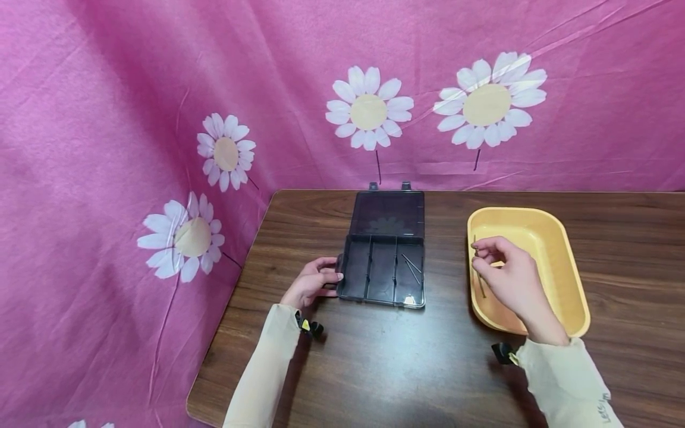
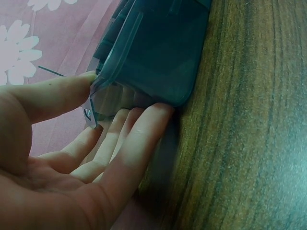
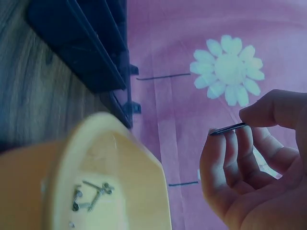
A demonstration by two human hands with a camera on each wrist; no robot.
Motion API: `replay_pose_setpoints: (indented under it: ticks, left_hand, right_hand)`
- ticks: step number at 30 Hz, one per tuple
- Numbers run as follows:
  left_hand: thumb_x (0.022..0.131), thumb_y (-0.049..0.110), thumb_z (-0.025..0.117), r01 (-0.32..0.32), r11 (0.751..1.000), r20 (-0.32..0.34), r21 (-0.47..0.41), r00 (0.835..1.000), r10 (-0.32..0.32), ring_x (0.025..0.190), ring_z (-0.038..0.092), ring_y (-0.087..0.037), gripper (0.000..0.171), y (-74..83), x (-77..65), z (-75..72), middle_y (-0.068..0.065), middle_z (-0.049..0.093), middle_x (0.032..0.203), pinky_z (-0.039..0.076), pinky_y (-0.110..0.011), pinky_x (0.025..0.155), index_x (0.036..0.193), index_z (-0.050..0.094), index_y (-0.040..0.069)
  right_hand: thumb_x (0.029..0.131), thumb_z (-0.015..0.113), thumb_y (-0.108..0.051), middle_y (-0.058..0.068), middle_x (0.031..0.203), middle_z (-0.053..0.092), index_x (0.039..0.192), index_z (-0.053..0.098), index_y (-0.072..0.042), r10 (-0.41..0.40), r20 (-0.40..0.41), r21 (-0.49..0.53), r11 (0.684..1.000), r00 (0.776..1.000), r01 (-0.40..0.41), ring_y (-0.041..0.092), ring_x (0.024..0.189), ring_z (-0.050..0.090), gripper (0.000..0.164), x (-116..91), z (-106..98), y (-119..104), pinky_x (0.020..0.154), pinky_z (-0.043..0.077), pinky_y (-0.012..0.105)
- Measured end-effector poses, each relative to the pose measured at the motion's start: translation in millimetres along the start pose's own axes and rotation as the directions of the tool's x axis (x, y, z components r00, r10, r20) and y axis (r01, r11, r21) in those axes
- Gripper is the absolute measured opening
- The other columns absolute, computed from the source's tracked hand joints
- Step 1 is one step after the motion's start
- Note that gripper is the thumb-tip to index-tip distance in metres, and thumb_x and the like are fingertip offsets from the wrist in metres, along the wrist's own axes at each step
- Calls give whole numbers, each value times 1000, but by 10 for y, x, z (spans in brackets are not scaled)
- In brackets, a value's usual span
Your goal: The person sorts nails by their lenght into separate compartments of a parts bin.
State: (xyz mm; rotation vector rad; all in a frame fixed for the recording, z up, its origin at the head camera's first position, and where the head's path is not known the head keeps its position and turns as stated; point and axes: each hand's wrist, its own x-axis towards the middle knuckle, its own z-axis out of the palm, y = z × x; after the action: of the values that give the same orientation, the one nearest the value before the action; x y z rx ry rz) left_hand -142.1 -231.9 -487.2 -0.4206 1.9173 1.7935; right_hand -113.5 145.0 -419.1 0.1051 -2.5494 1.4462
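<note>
A dark plastic organizer box [image 1: 382, 270] lies with its lid folded back. My left hand [image 1: 313, 280] grips its left side; in the left wrist view the thumb is at the top rim and the fingers [image 2: 139, 139] are at the side wall and lower edge. Two thin metal nails [image 1: 412, 268] lie in the box's right compartment. Over the left part of a yellow basin [image 1: 572, 279], my right hand [image 1: 508, 270] pinches a thin dark nail [image 3: 229, 128] between thumb and fingertips. Several screws [image 3: 98, 194] lie on the basin floor.
The box's lid [image 1: 387, 213] lies toward the back edge of the brown wooden table [image 1: 385, 368], its two latches [image 1: 406, 185] pointing to the curtain. A pink curtain [image 1: 289, 71] with white flowers hangs behind and along the left. The basin's raised rim surrounds the screws.
</note>
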Motion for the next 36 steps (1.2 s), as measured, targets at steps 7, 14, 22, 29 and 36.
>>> replay_pose_setpoints:
  ticks: [7,14,22,29,36]
  left_hand:
    - [86,-2,65,-3,1000,-3,-4,1000,3,81,65,-16,56,12,-12,9,-12,61,107,60,-35,66,137,44,4]
    - [86,-1,65,-4,1000,8,1,1000,4,82,65,-16,56,4,-5,1,-11,61,107,61,-36,68,137,43,4]
    - [87,0,66,-3,1000,8,14,1000,3,82,65,-16,55,3,-10,1,-12,61,109,60,-35,67,137,44,4]
    - [87,-1,66,-5,1000,2,11,1000,5,80,65,-15,55,-1,-9,1,-12,62,107,60,-34,65,137,44,4]
    - [86,-2,66,0,1000,-5,2,1000,0,78,66,-15,55,-4,-8,3,-12,62,107,60,-34,65,136,44,4]
  right_hand:
    - [81,62,2,-7,79,56,101,67,0,-4,28,24,1000,1000,3,-7,68,50,20,1,150,-37,51,44,10]
    - [81,63,1,10,84,61,101,67,-1,13,80,19,1000,997,-15,0,69,50,21,2,322,-80,58,41,10]
    - [81,62,2,12,86,62,102,66,1,52,142,91,994,989,-65,1,70,52,21,-15,506,-119,61,45,11]
    - [81,61,3,17,90,65,104,64,5,100,194,131,983,976,-127,2,70,56,23,-3,651,-63,63,46,11]
    - [82,61,2,18,92,66,107,63,7,172,241,172,961,955,-217,0,69,57,25,-3,770,-13,63,48,12]
